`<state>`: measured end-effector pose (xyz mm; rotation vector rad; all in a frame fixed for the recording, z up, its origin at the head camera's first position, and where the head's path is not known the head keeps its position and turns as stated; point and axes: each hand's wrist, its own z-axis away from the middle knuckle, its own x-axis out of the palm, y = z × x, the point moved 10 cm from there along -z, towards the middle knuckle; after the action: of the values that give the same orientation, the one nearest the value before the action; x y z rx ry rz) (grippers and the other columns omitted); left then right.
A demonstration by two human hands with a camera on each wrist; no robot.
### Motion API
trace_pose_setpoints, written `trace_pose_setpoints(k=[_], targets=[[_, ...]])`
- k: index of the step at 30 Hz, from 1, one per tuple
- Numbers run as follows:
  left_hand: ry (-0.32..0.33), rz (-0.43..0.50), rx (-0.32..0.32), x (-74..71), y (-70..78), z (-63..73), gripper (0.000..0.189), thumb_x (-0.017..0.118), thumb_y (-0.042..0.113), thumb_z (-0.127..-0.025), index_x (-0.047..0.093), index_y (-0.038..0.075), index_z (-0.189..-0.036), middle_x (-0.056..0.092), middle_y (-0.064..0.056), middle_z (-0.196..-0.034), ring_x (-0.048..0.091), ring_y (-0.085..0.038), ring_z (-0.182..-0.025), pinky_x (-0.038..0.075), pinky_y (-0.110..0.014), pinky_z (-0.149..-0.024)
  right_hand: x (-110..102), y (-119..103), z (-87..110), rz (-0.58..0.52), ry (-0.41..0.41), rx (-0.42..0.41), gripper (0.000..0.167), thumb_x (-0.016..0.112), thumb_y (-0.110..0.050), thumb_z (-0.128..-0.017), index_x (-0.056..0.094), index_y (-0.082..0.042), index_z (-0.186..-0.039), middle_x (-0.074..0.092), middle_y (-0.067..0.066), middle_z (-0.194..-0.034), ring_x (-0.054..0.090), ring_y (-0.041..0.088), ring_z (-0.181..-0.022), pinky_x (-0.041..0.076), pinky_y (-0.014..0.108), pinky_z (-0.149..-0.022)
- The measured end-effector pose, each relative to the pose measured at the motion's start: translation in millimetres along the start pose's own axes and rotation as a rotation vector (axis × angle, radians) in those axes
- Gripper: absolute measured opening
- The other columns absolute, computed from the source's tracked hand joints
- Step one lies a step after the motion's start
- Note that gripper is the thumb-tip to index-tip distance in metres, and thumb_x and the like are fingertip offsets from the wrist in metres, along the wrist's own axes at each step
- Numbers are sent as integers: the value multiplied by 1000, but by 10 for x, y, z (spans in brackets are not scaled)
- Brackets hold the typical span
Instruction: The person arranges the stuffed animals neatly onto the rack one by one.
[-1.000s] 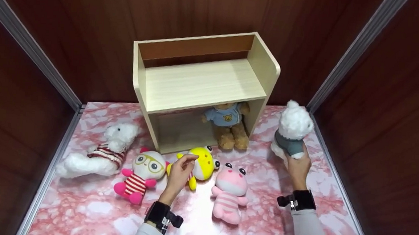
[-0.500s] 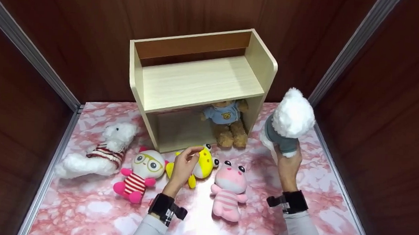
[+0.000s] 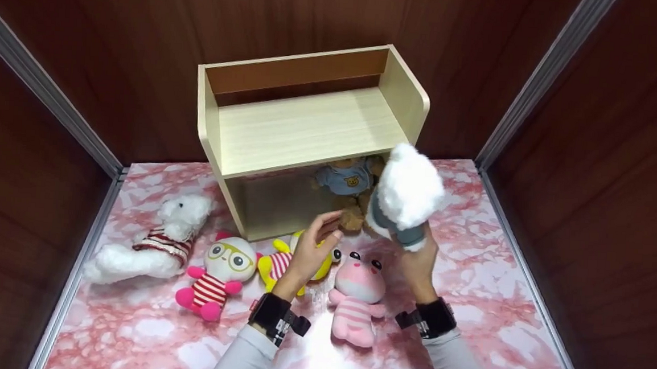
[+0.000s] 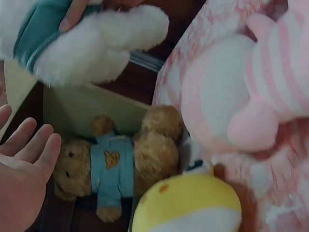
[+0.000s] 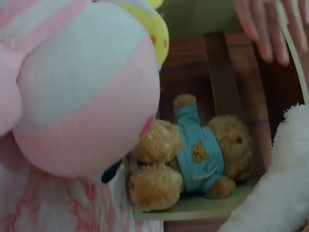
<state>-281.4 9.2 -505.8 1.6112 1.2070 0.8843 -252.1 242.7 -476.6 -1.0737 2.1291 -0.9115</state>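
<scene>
My right hand [image 3: 422,258] grips a white fluffy plush toy [image 3: 411,187] in a grey-green shirt, held up before the right end of the shelf [image 3: 309,132]. In the left wrist view, a finger presses on the shirt of that plush [image 4: 91,48]. My left hand [image 3: 313,253], fingers relaxed and holding nothing, hovers above the yellow plush toy [image 3: 281,264], partly hiding it. Behind both hands, a brown teddy bear [image 3: 347,179] in a blue hoodie sits in the lower compartment at the right; the white plush hides part of it.
On the pink marbled surface [image 3: 142,333] lie a pink striped plush [image 3: 354,317], a plush with yellow glasses [image 3: 211,288] and a white plush in a striped sweater [image 3: 168,243]. Dark wood panels [image 3: 618,196] enclose the back and sides. The shelf's upper board [image 3: 309,129] is bare.
My right hand has lifted the white plush and brought it left, from beside the shelf to in front of its right end. My left hand has moved slightly right and forward.
</scene>
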Motion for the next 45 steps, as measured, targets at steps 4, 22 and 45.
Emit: trace_pose_setpoints(k=[4,22,45], targets=[[-58,53,46,177,80,-36,56,57,2,-103,36,-5,-154,41,-26,-157,43,-41,-144,33,-52,-120,173,160,74,-60,-63,-31,64,75,22,-66,61,14,-128,70,28,-116,65,35,-107,47,24,-101],[206,98,-100,-67,-148,17,84,83,40,-88,48,-12,-143,56,-26,-143,53,-35,-134,39,-41,-116,853,-462,466,258,-285,-521,83,85,-18,-73,54,1,-147,53,21,-151,58,40,-127,48,55,-89],[273,68,-268,-664,-306,118,57,74,9,-89,53,-9,-139,62,-21,-136,58,-26,-124,41,-38,-113,774,-412,298,148,-379,-459,35,62,-18,-99,70,-3,-129,69,12,-133,63,34,-115,48,50,-98]])
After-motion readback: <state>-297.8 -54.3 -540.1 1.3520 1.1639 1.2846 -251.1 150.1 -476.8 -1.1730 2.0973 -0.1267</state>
